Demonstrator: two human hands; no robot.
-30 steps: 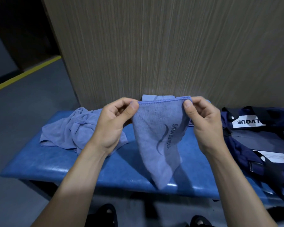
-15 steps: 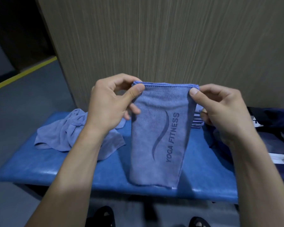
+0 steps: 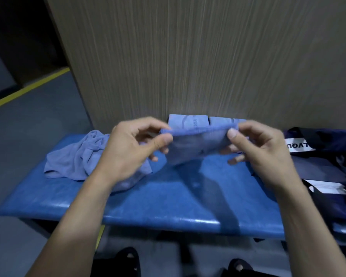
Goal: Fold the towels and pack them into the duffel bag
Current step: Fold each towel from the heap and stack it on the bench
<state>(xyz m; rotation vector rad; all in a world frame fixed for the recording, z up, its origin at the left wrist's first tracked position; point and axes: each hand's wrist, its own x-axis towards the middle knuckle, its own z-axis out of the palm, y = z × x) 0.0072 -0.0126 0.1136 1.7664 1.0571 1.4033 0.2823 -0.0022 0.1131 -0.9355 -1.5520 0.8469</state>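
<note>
Pinching the top edge of a folded blue microfibre towel (image 3: 196,145), the left hand (image 3: 132,148) and right hand (image 3: 258,150) hold it above the padded blue vinyl counter (image 3: 168,200). Crumpled blue towels (image 3: 78,156) lie at left, folded ones (image 3: 188,121) against the wall, and the dark navy duffel bag (image 3: 324,156) sits at right.

Head view: dim, bluish indoor light. Glossy white glare streaks along front edge of bench (image 3: 168,218). Dark shadow bands cross the bench top below the hands. Motion blur softens the held towel (image 3: 196,144) and streaks the wood panel (image 3: 188,56) vertically. Wide-angle bending at edges; upper left corner nearly black.
</note>
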